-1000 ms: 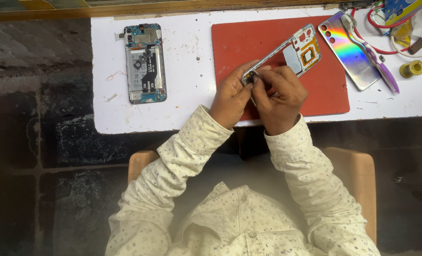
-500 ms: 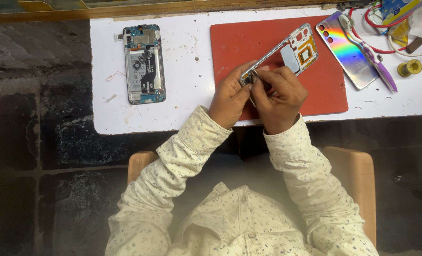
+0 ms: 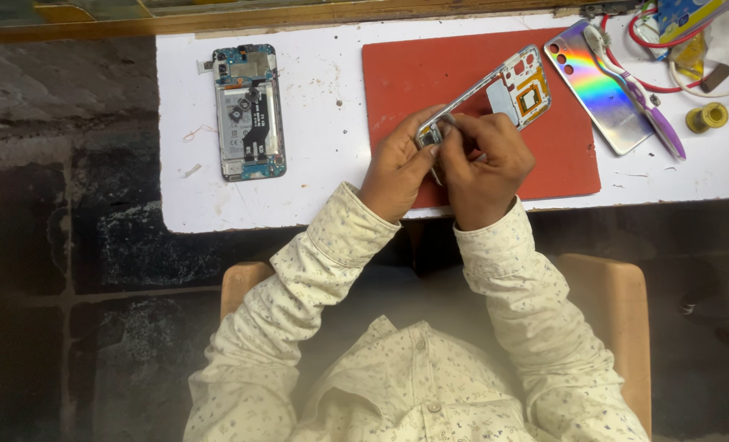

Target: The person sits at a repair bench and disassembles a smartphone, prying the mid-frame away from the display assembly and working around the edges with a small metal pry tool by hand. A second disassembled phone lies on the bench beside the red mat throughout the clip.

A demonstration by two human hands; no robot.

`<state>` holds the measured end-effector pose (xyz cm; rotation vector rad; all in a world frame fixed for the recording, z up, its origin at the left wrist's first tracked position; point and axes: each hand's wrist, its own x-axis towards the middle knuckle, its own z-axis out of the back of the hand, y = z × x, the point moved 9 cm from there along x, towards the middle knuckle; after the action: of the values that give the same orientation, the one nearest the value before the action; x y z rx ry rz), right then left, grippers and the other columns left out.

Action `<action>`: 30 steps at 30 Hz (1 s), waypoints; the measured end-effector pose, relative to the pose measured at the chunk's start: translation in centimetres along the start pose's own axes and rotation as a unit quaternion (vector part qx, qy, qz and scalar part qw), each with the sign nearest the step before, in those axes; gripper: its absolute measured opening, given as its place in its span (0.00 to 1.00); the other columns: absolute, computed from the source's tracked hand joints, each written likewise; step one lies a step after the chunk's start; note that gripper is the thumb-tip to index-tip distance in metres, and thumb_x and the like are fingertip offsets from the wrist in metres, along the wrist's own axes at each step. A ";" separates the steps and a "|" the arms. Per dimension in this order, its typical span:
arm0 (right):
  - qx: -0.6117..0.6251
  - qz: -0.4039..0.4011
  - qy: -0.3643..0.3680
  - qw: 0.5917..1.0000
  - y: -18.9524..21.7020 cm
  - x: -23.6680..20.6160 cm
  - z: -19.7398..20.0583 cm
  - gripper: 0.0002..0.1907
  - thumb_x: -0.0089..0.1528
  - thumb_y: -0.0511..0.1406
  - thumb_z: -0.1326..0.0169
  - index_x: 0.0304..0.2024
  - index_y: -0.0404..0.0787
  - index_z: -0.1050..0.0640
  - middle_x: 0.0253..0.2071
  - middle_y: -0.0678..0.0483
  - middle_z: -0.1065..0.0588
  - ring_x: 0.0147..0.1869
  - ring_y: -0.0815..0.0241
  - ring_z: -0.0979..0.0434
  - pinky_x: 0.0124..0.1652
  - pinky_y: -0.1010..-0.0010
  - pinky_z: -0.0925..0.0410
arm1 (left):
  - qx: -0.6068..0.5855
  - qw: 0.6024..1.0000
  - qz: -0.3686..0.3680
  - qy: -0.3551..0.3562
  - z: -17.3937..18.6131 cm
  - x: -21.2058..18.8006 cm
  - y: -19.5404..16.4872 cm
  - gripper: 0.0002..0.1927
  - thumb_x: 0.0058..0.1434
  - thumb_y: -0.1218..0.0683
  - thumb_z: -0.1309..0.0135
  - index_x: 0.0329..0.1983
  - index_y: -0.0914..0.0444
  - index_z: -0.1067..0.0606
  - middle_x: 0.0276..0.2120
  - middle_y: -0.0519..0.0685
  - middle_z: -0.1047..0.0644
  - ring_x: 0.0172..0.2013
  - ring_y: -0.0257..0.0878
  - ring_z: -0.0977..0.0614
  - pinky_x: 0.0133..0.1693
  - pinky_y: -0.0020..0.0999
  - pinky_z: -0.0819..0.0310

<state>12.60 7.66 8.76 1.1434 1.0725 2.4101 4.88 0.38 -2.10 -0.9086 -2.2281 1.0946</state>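
Two hands are closed on one phone frame (image 3: 495, 90) held over the red mat (image 3: 430, 69): left hand (image 3: 397, 168) grips its lower end, right hand (image 3: 483, 168) pinches there, possibly around a small tool. An opened phone (image 3: 248, 110) lies well left.

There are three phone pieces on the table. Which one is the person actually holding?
The hollow phone frame over the red mat, gripped by both hands. The opened phone and rainbow back cover lie untouched.

Silver phone mid-frame (image 3: 495, 94) — stripped, orange coil showing — tilted above the red mat
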 end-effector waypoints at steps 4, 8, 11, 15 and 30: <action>0.007 0.023 -0.001 1.000 0.3 0.0 0.0 0.06 0.64 0.23 0.38 0.44 0.32 0.18 0.36 0.52 0.25 0.34 0.65 0.26 0.33 0.75 0.33 | 0.006 1.000 -0.007 0.003 -0.1 0.0 -0.2 0.22 0.75 0.67 0.58 0.71 0.69 0.37 0.61 0.54 0.27 0.61 0.38 0.24 0.66 0.35 0.30; 0.002 0.055 0.024 0.998 0.8 -0.1 -0.2 0.06 0.62 0.23 0.39 0.42 0.32 0.19 0.35 0.52 0.25 0.32 0.66 0.26 0.32 0.75 0.33 | -0.001 1.000 0.000 -0.004 0.0 0.0 -0.1 0.20 0.74 0.65 0.59 0.69 0.68 0.37 0.62 0.51 0.26 0.62 0.37 0.24 0.66 0.32 0.30; -0.001 0.029 0.002 1.000 0.3 0.0 0.0 0.06 0.63 0.23 0.38 0.42 0.32 0.18 0.34 0.52 0.25 0.32 0.65 0.27 0.32 0.75 0.34 | -0.005 1.000 -0.006 -0.003 -0.1 0.0 -0.2 0.21 0.75 0.66 0.58 0.70 0.68 0.36 0.60 0.51 0.26 0.61 0.38 0.25 0.65 0.33 0.29; 0.018 0.001 -0.030 0.999 -0.3 0.2 0.3 0.05 0.65 0.23 0.38 0.43 0.33 0.17 0.35 0.52 0.25 0.33 0.65 0.27 0.33 0.74 0.34 | 0.017 1.000 -0.012 -0.005 0.0 -0.2 -0.4 0.22 0.73 0.67 0.58 0.70 0.68 0.37 0.60 0.51 0.26 0.63 0.36 0.26 0.67 0.32 0.31; 0.030 0.056 0.041 0.997 1.1 0.1 -0.4 0.06 0.61 0.24 0.38 0.42 0.31 0.18 0.33 0.52 0.26 0.32 0.68 0.26 0.32 0.77 0.33 | 0.008 1.000 0.002 -0.003 0.2 -0.2 -0.2 0.21 0.74 0.65 0.59 0.70 0.68 0.37 0.62 0.52 0.26 0.63 0.37 0.25 0.67 0.34 0.30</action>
<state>12.32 6.75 9.43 1.1631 1.1428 2.5476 4.81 0.11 -2.08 -0.9042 -2.2197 1.1166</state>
